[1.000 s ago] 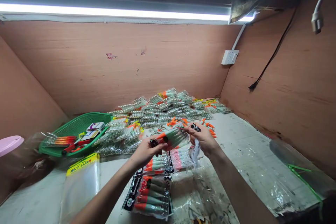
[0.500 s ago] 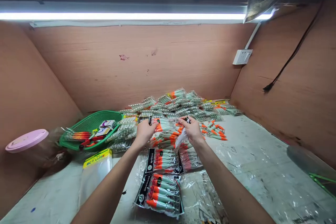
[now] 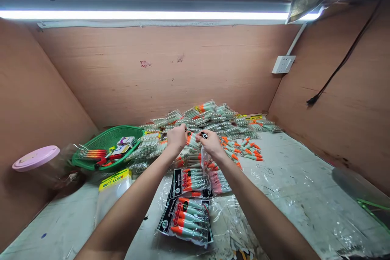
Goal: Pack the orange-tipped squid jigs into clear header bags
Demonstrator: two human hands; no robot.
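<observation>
My left hand (image 3: 176, 138) is closed on the left side of a clear packet of fishing lures (image 3: 191, 139), orange and pale green. My right hand (image 3: 211, 143) pinches its other side, where a bit of black header shows at the fingertips. A whitish plastic strip hangs below my right hand; what it belongs to is hidden. Beneath my hands lie loose orange-tipped lures (image 3: 195, 159). Closer to me, black-headed lure packets (image 3: 190, 217) are stacked flat, with a pink-labelled packet (image 3: 219, 182) beside them.
Behind my hands rises a heap of bagged lures (image 3: 210, 120). At left are a green basket (image 3: 105, 140), a pink-lidded jar (image 3: 36, 158) and clear bags with a yellow header (image 3: 115, 179). More loose lures (image 3: 250, 149) lie right. Wooden panels enclose the bench.
My hands have drawn nearer each other, the left moving right and up, the right slightly left. The packet between them has turned and is more covered by my fingers.
</observation>
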